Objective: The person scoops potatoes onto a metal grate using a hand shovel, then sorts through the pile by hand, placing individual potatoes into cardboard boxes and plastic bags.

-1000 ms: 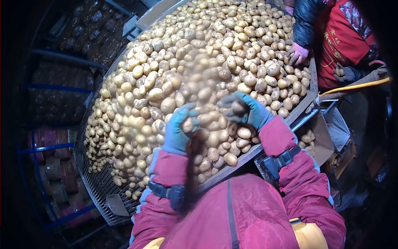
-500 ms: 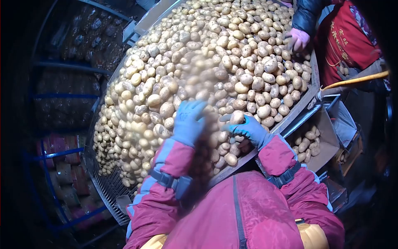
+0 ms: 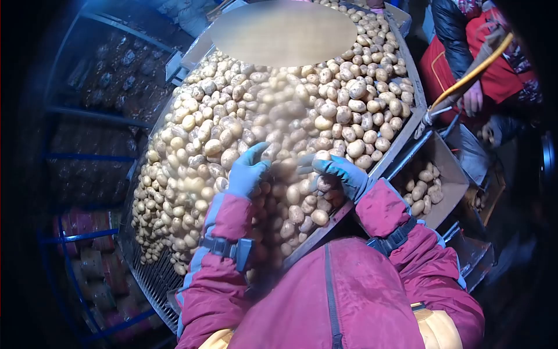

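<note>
A large heap of potatoes (image 3: 226, 139) lies on a sloping table with a raised metal edge (image 3: 401, 139). My left hand (image 3: 247, 170), in a blue glove, is over the near middle of the heap. Its fingers are curved and stand apart from the thumb, close to several potatoes. To its right, my right hand (image 3: 344, 173), also gloved in blue, is closed around a pale potato (image 3: 322, 156) near the table's right edge. More potatoes lie under both hands. Those between them look smeared by motion.
A bin (image 3: 450, 186) with potatoes stands below the right edge. A co-worker in a red apron (image 3: 497, 72) is at the far right, behind a yellow hose (image 3: 476, 70). Blue racks (image 3: 87, 235) stand left. A slatted grate (image 3: 154, 285) shows at lower left. An oval blur hides the heap's far part.
My left hand has shifted left, away from my right hand, which keeps hold of a potato. The co-worker's hand has left the heap and moved down beyond the table edge. The view has shifted slightly.
</note>
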`<state>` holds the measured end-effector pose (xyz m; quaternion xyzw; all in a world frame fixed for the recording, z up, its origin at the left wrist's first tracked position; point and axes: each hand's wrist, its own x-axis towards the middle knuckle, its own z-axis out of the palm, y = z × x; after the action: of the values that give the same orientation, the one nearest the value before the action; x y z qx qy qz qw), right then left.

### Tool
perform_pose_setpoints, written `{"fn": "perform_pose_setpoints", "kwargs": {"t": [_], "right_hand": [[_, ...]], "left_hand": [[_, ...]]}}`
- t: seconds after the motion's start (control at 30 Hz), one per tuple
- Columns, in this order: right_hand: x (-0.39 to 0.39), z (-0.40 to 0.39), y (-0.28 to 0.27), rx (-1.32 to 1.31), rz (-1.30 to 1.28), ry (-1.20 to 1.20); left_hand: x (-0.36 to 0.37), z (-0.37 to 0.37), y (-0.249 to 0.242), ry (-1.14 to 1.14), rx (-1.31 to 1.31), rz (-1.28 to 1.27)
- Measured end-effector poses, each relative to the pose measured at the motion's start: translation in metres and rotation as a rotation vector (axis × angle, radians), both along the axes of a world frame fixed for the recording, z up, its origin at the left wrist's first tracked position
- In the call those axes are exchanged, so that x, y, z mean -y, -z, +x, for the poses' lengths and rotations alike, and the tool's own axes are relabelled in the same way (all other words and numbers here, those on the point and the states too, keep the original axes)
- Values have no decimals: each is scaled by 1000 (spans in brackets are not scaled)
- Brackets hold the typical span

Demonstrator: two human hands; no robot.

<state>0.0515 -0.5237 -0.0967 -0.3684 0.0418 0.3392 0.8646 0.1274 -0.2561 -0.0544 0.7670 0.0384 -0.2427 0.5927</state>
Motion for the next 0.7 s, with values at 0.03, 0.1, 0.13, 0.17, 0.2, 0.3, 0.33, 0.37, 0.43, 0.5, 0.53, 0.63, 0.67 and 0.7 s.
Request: {"fn": "perform_pose_setpoints", "kwargs": {"t": [0.03,0.1,0.13,0.17,0.2,0.3,0.33,0.37,0.43,0.5,0.53,0.63,0.67,0.7], "right_hand": [[-6,-3,-2,31,20,-12],[-23,-10,-11,31,-119,-5],[-28,-21,-13,8,-132,14],[-31,-32,-12,-17,-146,36],[-35,-39,-12,-18,-132,48],[-45,-63,0,-51,-58,114],[-48,-71,13,-76,-7,145],[-48,-80,25,-98,46,181],[-41,-99,26,-188,209,277],[-33,-119,30,-222,348,369],[-33,-129,40,-121,380,407],[-15,-155,60,30,448,459],[-1,-164,61,-43,461,428],[19,-178,33,-181,492,351]], "left_hand": [[0,-6,-6,4,-8,-75],[2,-28,-12,13,-28,-230],[12,-42,-25,32,-29,-296],[7,-52,-15,36,-43,-373],[9,-63,-18,64,-26,-364],[18,-98,-13,96,106,-300],[23,-109,-15,150,190,-169],[27,-118,-16,207,280,-41],[36,-133,-7,319,601,114],[50,-147,-13,469,893,265],[62,-154,-18,501,973,227],[87,-173,-34,680,1063,400],[95,-178,-33,727,1060,435],[106,-182,-34,802,1061,446]]}}
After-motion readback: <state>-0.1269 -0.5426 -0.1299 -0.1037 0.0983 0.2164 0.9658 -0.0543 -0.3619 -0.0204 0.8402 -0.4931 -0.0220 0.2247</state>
